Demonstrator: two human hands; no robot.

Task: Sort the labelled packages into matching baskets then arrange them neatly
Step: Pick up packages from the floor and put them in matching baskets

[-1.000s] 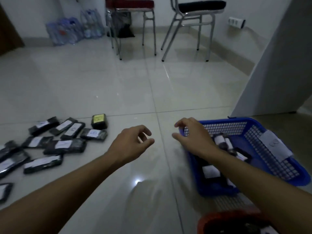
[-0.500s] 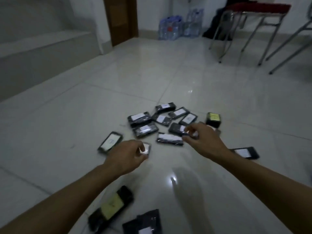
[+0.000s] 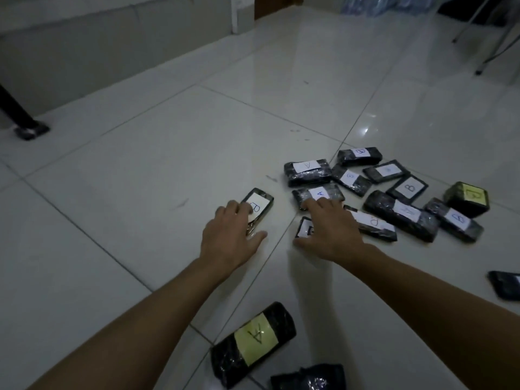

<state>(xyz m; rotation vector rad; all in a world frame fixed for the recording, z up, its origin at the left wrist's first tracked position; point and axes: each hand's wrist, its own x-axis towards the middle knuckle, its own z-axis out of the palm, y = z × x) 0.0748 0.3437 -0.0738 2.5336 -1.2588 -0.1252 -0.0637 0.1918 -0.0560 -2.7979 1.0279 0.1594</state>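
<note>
The head view looks down at a tiled floor [image 3: 174, 153] where both hands reach into a scatter of black-wrapped labelled packages. The step in hand looks like picking up the next packages to sort; no basket shows here, so the next move likely calls for closing on a package, lifting it and carrying it off to the basket with the same letter. The left hand [image 3: 229, 237] lies over the near end of a flat B package [image 3: 259, 205], fingers spread and laid on it, not yet curled around it. The right hand [image 3: 329, 232] rests with fingers straight across a small white-labelled package [image 3: 303, 228] whose letter is hidden, fingertips reaching an A package [image 3: 319, 194] just beyond; it holds nothing that I can see. The packages are dark, shiny plastic-wrapped blocks with white paper labels in blue ink, clustered to the right; a yellow-labelled A package [image 3: 253, 342] lies near between the forearms, and a yellow-labelled block [image 3: 468, 198] sits at the cluster's far right.
</note>
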